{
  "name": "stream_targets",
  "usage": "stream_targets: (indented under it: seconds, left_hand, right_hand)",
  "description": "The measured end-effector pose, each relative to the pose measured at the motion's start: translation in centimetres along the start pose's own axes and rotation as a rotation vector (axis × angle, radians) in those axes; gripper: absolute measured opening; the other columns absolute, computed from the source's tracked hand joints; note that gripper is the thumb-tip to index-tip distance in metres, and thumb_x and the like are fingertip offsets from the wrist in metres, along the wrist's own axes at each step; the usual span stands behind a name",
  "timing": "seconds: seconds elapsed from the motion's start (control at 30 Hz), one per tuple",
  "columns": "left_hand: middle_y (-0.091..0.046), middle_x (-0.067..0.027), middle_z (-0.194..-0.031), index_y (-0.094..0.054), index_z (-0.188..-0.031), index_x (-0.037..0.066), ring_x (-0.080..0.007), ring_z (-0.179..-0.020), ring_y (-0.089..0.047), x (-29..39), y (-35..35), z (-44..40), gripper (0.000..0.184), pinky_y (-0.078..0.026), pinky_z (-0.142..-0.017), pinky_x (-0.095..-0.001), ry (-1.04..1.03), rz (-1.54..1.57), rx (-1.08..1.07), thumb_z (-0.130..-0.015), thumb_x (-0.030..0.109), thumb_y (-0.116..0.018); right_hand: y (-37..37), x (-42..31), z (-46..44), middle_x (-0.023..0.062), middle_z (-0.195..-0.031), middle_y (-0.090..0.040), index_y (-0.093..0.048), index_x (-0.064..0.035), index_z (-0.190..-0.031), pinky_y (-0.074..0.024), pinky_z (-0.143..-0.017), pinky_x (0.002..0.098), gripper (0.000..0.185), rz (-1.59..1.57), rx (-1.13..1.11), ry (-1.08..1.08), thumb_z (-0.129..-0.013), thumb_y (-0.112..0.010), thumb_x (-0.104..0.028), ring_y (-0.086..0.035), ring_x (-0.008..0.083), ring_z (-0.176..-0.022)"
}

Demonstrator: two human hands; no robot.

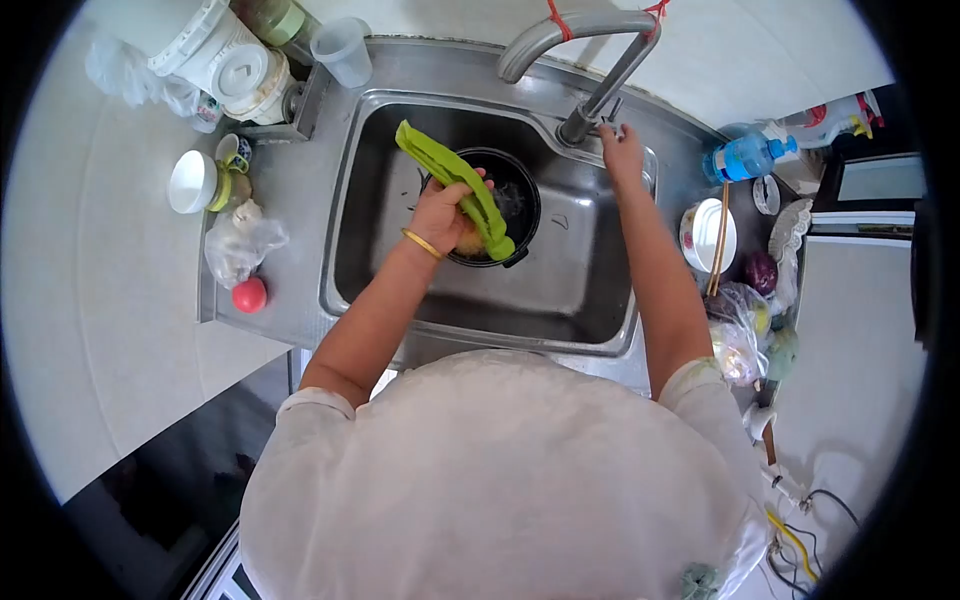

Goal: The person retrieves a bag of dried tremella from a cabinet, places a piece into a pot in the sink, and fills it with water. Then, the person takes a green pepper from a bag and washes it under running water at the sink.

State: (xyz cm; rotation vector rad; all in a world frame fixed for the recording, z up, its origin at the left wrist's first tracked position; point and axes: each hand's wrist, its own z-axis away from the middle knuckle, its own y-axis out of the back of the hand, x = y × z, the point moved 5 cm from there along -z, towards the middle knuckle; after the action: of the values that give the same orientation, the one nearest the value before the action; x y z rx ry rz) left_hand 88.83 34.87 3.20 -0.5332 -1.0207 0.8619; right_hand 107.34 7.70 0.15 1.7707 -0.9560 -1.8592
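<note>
My left hand (445,215), with a yellow bangle at the wrist, is closed around a long bright-green vegetable (430,155) whose exact kind I cannot make out. The vegetable slants over a round black pot (530,205) standing in the steel sink (585,265). Something tan shows just under this hand, partly hidden. At the sink's back right corner, my right hand (623,155) has its fingers curled at the faucet handle (614,108), beside the base of the faucet (578,128). The spout points left; no running water is visible.
Left of the sink are a red round item (249,295), a plastic bag (235,245), a white bowl (192,182) and a clear cup (343,50). On the right stand a blue bottle (745,158), a white bowl with chopsticks (703,235) and bagged produce (740,330). Dark scraps (560,220) lie in the sink.
</note>
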Motion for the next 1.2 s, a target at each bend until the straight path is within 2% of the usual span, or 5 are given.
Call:
stream_targets:
  seconds: [0.47, 0.63, 0.87, 1.07, 1.2]
  left_hand:
    - [-0.06, -0.0133, -0.096, -0.047, -0.103, 0.003, -0.0253, -0.082, -0.061, -1.3, 1.9, -4.2, 0.025, -0.053, -0.067, -0.0352, -0.194, -0.354, 0.199, -0.079, -0.003, -0.051]
    - [-0.057, -0.0115, -0.093, -0.048, -0.102, 0.001, -0.0227, -0.082, -0.059, -1.1, 0.0, -2.2, 0.022, -0.049, -0.069, -0.0339, -0.094, -0.354, 0.246, -0.08, 0.002, -0.05]
    - [-0.058, -0.0216, -0.093, -0.021, -0.132, 0.001, -0.0349, -0.082, -0.058, -1.2, 1.5, -0.9, 0.063, -0.046, -0.074, -0.0405, -0.767, -1.097, 0.255, -0.077, 0.008, -0.051]
    - [-0.052, -0.0278, -0.106, -0.016, -0.134, 0.001, -0.0431, -0.091, -0.053, 1.3, -1.5, 3.0, 0.067, -0.043, -0.078, -0.0438, -0.288, -1.532, 0.188, -0.075, 0.002, -0.046]
    - [-0.052, -0.0272, -0.108, -0.014, -0.137, 0.004, -0.0416, -0.091, -0.053, 2.4, 1.8, -2.1, 0.071, -0.044, -0.079, -0.042, -0.41, -0.914, 0.09, -0.074, 0.003, -0.048]
  right_hand:
    - [-3.5, 4.8, -6.9, 0.0278, -0.087, -0.06, -0.063, 0.0061, -0.086, -0.0452, -0.077, 0.044, 0.058, -0.171, -0.21, -0.367, -0.081, -0.048, -0.049, -0.059, 0.0371, -0.09]
    - [0.6, -1.1, 0.9, 0.0131, -0.09, -0.056, -0.053, 0.0038, -0.106, -0.0477, -0.07, 0.0301, 0.048, -0.08, 0.351, 0.106, -0.082, -0.058, -0.038, -0.056, 0.0214, -0.082]
    - [-10.2, -14.9, 17.1, 0.0174, -0.108, -0.055, -0.037, 0.0011, -0.125, -0.0425, -0.087, 0.0332, 0.045, -0.431, -0.447, 0.395, -0.088, -0.045, -0.022, -0.055, 0.026, -0.1]
    - [-12.9, -18.2, 13.1, 0.0267, -0.104, -0.055, -0.039, 0.0027, -0.12, -0.0436, -0.083, 0.0444, 0.044, -0.659, -0.86, -0.429, -0.086, -0.045, -0.024, -0.054, 0.0397, -0.097]
    - [-11.4, -18.8, 17.1, 0.0273, -0.088, -0.058, -0.046, 0.0038, -0.111, -0.0448, -0.077, 0.0478, 0.042, -0.235, -0.2, 0.386, -0.083, -0.049, -0.028, -0.056, 0.0438, -0.085]
